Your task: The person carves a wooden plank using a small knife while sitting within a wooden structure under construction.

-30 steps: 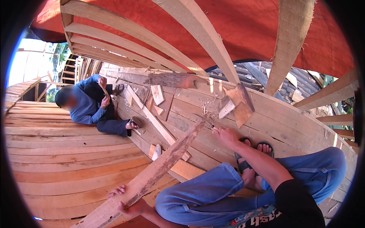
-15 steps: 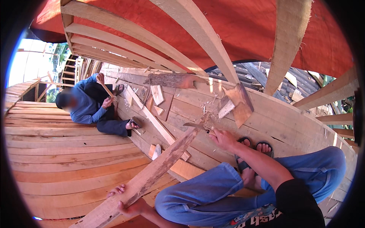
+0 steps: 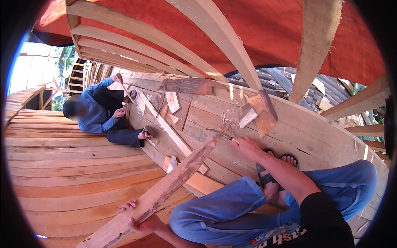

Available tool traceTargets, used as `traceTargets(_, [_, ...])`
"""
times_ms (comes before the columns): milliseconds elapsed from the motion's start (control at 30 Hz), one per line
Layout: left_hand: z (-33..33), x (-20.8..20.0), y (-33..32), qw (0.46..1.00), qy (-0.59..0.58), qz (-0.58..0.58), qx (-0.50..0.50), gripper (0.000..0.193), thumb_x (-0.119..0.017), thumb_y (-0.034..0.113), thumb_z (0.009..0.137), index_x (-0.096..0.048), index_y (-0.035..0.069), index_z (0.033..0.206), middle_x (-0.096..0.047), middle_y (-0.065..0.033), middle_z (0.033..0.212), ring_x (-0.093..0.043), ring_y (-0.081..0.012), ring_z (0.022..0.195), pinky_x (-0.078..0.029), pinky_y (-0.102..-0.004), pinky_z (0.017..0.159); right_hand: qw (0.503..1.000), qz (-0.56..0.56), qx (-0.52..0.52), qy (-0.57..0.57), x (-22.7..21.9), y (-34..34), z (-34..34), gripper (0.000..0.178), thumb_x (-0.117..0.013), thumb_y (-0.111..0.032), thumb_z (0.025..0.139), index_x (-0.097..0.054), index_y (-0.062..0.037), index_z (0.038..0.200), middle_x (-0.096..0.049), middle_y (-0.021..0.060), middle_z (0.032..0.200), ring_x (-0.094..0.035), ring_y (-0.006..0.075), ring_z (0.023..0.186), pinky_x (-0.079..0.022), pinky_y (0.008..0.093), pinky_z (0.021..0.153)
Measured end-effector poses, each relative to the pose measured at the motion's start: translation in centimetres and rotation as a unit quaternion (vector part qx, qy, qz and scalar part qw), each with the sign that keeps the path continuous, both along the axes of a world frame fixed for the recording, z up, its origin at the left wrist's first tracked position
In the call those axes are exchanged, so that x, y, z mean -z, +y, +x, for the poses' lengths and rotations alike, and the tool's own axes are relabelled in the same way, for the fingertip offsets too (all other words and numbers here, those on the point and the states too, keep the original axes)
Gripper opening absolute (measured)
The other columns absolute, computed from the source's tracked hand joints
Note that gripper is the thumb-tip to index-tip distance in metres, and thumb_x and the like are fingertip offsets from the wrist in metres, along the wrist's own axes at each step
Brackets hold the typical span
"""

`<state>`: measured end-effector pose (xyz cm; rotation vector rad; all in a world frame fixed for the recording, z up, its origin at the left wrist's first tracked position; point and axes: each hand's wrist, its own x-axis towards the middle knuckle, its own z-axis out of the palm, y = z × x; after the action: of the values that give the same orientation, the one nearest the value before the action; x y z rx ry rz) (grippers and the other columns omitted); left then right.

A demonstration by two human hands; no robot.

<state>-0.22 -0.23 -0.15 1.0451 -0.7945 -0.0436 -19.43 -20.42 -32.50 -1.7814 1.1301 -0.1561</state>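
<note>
**Working a plank inside a wooden boat hull**

Left hand [image 3: 138, 217] grips the near end of a long rough plank [image 3: 173, 182] running diagonally up. Right hand [image 3: 248, 146] holds a blade [image 3: 219, 133] against the plank's far end. Another person [image 3: 99, 115] in blue sits further back on the hull planking [image 3: 62, 173], curved ribs [image 3: 223, 41] overhead.

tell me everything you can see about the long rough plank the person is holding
The long rough wooden plank is pale brown with a darker, ragged, bark-like edge. It slants from the lower left up to the right across the curved hull boards. The left hand grips its near end; at its far tip the right hand holds a thin blade.
</note>
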Motion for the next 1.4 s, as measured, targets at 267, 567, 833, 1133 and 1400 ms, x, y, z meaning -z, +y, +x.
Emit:
traceTargets(267, [0.1,0.0,0.2,1.0,-0.003,0.0,0.011,0.04,-0.057,0.021,0.073,-0.046,0.006,0.108,-0.046,-0.0091,0.091,-0.046,-0.0223,0.085,-0.039,-0.0362,0.086,0.997,-0.067,0.006,-0.048,-0.9,0.4,0.3,0.049,-0.044,-0.044,0.096,-0.062,0.0017,0.094,-0.065,0.0272,0.079,-0.064,0.0455,0.077,-0.05,0.054,0.07])
traceTargets(567, [0.1,-0.2,0.1,1.0,-0.008,0.001,-0.008,0.042,-0.057,0.022,0.072,-0.046,0.006,0.109,-0.046,-0.0096,0.089,-0.046,-0.0226,0.084,-0.039,-0.0366,0.086,0.991,-0.09,-0.004,-0.098,-0.5,0.5,-0.4,0.052,-0.045,-0.045,0.096,-0.065,0.003,0.088,-0.065,0.0278,0.078,-0.065,0.0453,0.075,-0.051,0.0545,0.07])
traceTargets(833, [0.6,0.1,0.5,1.0,0.006,-0.002,-0.007,0.042,-0.057,0.022,0.072,-0.045,0.006,0.109,-0.045,-0.0094,0.089,-0.045,-0.0226,0.085,-0.039,-0.0363,0.085,0.997,-0.058,0.017,-0.04,-0.8,0.2,-0.5,0.051,-0.045,-0.043,0.096,-0.064,0.0036,0.087,-0.065,0.0279,0.079,-0.065,0.0447,0.074,-0.051,0.0537,0.069])
traceTargets(1133, [0.4,0.1,0.4,1.0,0.007,-0.001,-0.002,0.042,-0.057,0.022,0.072,-0.045,0.006,0.109,-0.045,-0.0092,0.09,-0.045,-0.0223,0.085,-0.038,-0.036,0.086,0.997,-0.058,-0.004,-0.04,-0.4,0.3,-0.9,0.051,-0.045,-0.044,0.096,-0.064,0.0027,0.091,-0.065,0.0277,0.079,-0.065,0.0443,0.075,-0.051,0.0538,0.069])
traceTargets(1400, [0.3,0.2,0.3,1.0,0.017,-0.007,0.003,0.042,-0.057,0.021,0.072,-0.046,0.006,0.11,-0.046,-0.0091,0.091,-0.045,-0.0225,0.085,-0.039,-0.0361,0.086,0.999,-0.035,0.01,-0.009,-0.4,-0.1,-0.7,0.051,-0.046,-0.045,0.096,-0.064,0.0026,0.093,-0.065,0.0282,0.079,-0.065,0.0442,0.076,-0.051,0.0531,0.069])
